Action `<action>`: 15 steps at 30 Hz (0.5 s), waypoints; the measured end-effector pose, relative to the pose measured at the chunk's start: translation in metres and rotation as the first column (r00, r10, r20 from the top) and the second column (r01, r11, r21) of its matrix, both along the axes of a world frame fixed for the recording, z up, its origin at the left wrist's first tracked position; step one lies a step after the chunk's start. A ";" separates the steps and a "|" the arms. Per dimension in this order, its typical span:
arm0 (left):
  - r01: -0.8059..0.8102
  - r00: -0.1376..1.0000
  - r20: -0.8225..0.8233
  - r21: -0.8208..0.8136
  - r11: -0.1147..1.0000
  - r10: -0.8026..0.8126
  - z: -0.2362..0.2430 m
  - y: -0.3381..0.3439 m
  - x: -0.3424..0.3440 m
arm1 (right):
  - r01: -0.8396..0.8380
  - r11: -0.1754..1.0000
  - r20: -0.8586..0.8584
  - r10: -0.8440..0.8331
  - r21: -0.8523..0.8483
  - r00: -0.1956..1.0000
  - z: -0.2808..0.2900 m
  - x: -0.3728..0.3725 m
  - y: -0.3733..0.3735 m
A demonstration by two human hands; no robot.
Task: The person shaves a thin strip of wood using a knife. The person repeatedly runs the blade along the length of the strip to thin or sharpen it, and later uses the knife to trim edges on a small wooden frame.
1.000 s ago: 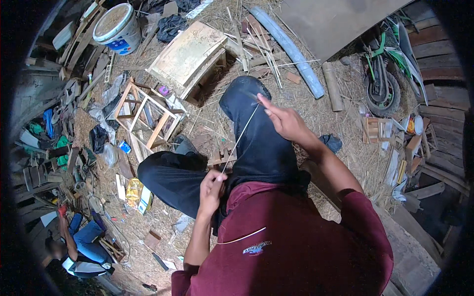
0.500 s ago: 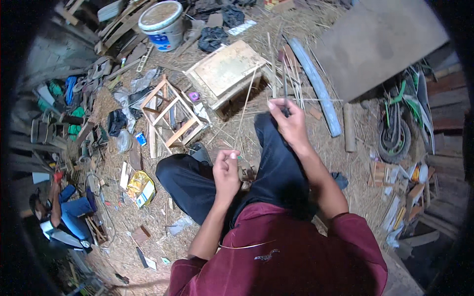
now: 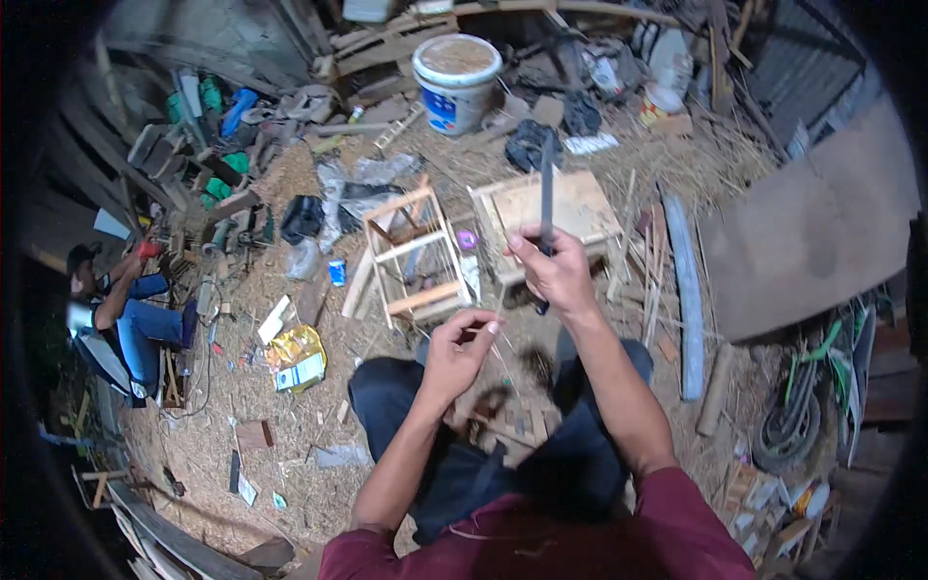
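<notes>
My right hand (image 3: 559, 280) is closed round a long knife. The knife's dark blade (image 3: 547, 188) points up and away from me, and a dark end shows below the fist. To its left and a bit nearer, my left hand (image 3: 456, 362) is closed, thumb against fingertips, on a thin pale strip (image 3: 507, 365) that slants down to the right. The hands are apart, above my bent knees. Beyond them stand a small wooden frame (image 3: 418, 253) of slats and a low wooden box-like piece (image 3: 570, 205) with a flat top.
A white bucket (image 3: 457, 82) stands at the back. At the right are a grey-blue plank (image 3: 684, 300), a large board (image 3: 817, 227) and a motorbike wheel (image 3: 788, 430). A yellow bag (image 3: 296, 358) lies left on the straw-strewn ground. Another person (image 3: 130, 309) sits far left.
The view has tilted up, so the surroundings sit lower and further right. My hands have come closer together, and the knife's blade now shows broad and upright.
</notes>
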State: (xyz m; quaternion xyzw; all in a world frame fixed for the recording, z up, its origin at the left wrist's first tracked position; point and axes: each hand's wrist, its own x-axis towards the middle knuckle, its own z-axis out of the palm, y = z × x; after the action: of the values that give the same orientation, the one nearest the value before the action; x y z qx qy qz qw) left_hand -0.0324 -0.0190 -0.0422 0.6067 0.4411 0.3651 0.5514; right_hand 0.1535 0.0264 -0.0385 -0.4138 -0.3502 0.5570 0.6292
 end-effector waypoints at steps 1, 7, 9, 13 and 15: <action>-0.015 1.000 0.003 0.021 1.000 0.014 0.002 0.010 0.001 | -0.012 1.000 0.015 0.012 0.000 1.000 0.006 0.000 0.002; 0.084 0.992 0.107 -0.129 0.988 -0.070 0.003 0.076 0.001 | 0.013 0.999 -0.031 -0.011 0.052 0.999 0.019 -0.011 0.042; 0.097 0.993 0.079 -0.116 0.988 -0.089 -0.008 0.097 -0.001 | 0.115 0.993 -0.034 -0.115 0.018 0.993 0.000 -0.008 0.064; -0.009 0.981 0.184 -0.226 0.974 0.052 -0.047 0.136 -0.014 | 0.089 0.994 0.257 -0.072 -0.055 0.964 -0.040 -0.006 0.076; -0.076 0.962 0.222 -0.351 0.933 0.162 -0.059 0.151 -0.024 | -0.085 0.991 0.500 0.127 -0.106 0.857 -0.050 -0.021 0.070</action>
State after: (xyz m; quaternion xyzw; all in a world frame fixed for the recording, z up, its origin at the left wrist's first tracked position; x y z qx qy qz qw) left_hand -0.0564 0.1318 -0.1011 0.4246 0.4615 0.3894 0.6747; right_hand 0.1324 0.0962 -0.0882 -0.5500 -0.5024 0.4767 0.4667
